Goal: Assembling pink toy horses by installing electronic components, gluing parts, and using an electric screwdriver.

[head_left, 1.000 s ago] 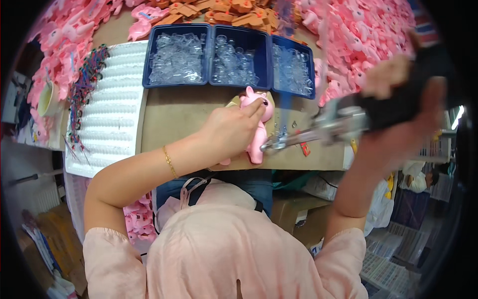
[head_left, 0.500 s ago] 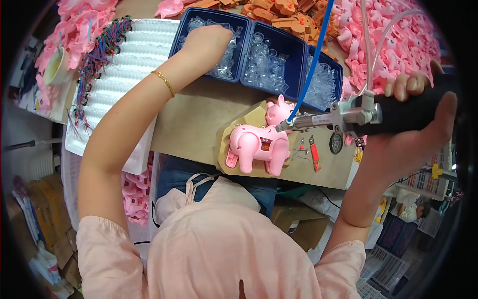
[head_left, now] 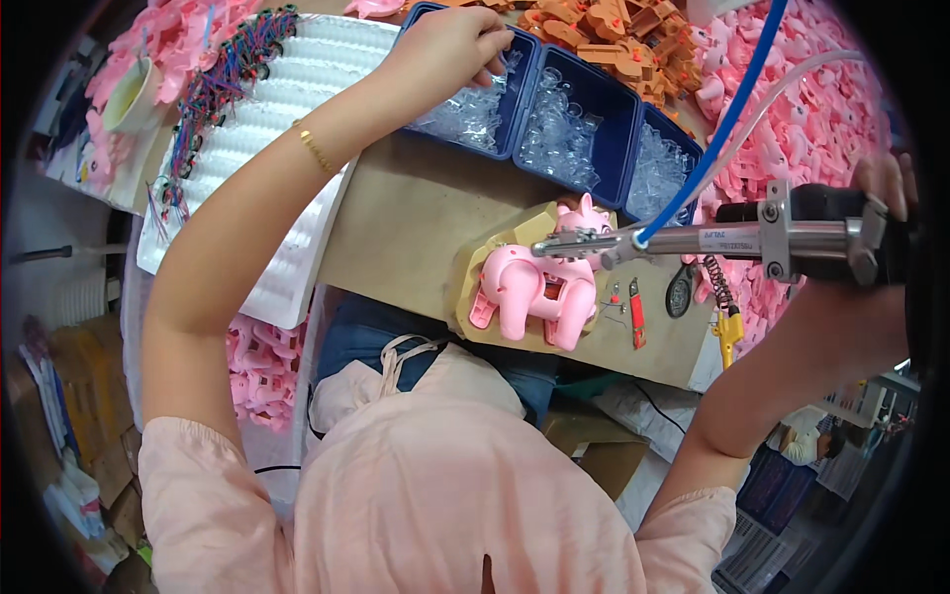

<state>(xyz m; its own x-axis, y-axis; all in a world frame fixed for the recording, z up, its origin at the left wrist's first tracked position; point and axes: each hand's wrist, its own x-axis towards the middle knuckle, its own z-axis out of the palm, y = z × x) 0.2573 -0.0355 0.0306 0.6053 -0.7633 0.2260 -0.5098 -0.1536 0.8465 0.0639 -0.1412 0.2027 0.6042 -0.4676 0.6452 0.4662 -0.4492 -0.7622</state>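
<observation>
My left hand (head_left: pixel 457 54) is over the left blue bin of small clear plastic parts (head_left: pixel 465 117), its fingers bent together; whatever they hold is hidden. At the right, my right hand (head_left: pixel 884 185) grips a pneumatic screwdriver (head_left: pixel 811 238) with a black handle and a long metal shaft. Its tip (head_left: pixel 542 248) points left, passing over a pink toy animal (head_left: pixel 539 292). The toy lies on its side in a tan holding block (head_left: pixel 465 309), with an opening in its body. Whether the tip touches the toy I cannot tell.
Two more blue bins (head_left: pixel 611 139) of clear parts stand alongside. Pink shells (head_left: pixel 762 119) and orange parts (head_left: pixel 604 35) are heaped behind. A white ribbed tray (head_left: pixel 297 119) with wired components (head_left: pixel 213 94) lies left. A red cutter (head_left: pixel 636 315) and small metal bits lie right of the block.
My left hand has lifted out of the clear parts, its fingers now showing. The screwdriver has turned more level and moved right with my right hand, its tip now across the toy.
</observation>
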